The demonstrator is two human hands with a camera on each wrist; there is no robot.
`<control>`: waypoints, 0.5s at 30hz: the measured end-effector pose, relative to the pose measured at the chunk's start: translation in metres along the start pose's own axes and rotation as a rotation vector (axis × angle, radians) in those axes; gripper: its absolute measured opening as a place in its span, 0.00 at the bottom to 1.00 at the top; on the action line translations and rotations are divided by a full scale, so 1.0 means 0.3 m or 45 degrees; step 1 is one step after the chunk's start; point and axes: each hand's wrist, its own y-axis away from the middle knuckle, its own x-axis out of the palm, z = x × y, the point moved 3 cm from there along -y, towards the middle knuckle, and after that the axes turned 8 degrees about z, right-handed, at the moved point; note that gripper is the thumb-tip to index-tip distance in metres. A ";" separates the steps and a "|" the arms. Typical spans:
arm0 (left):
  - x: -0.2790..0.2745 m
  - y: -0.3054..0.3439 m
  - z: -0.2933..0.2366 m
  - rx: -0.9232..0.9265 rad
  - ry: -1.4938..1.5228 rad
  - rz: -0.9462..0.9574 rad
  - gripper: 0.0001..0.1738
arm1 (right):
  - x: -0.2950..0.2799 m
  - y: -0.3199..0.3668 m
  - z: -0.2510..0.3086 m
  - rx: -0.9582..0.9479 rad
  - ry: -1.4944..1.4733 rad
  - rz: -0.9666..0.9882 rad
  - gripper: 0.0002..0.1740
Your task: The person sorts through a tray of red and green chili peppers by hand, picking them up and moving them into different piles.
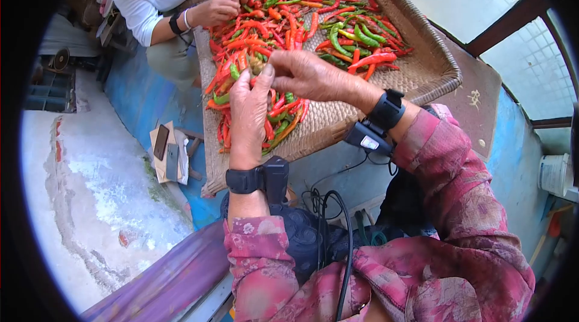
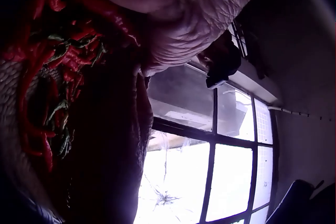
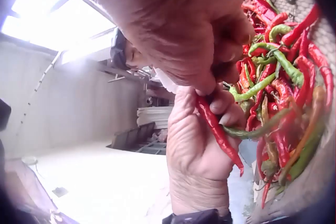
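In the right wrist view, a wrinkled red chili pepper lies across the palm of my left hand, its tip pointing down. The left fingers curl round its upper part, beside a green chili pepper. My right hand meets the left above the heap, its thumb and fingertips pinching the stem end of the red pepper. Those fingertips partly hide that end. Red and green chili peppers lie heaped in a woven tray under both hands.
Another person's hands work in the peppers at the far left of the tray. Two phones lie on a small stool at the left. Black cables hang near my lap, and a white bucket stands far right.
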 end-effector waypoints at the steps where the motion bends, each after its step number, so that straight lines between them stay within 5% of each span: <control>1: 0.010 0.000 -0.005 0.000 0.014 -0.054 0.13 | -0.006 0.006 0.014 -0.022 0.164 -0.005 0.12; 10: 0.004 -0.023 0.020 0.036 0.480 -0.025 0.20 | -0.056 0.064 0.043 0.188 0.498 0.210 0.15; 15: 0.058 -0.004 -0.005 -0.009 0.365 0.100 0.17 | -0.038 0.074 0.055 0.012 0.466 -0.048 0.14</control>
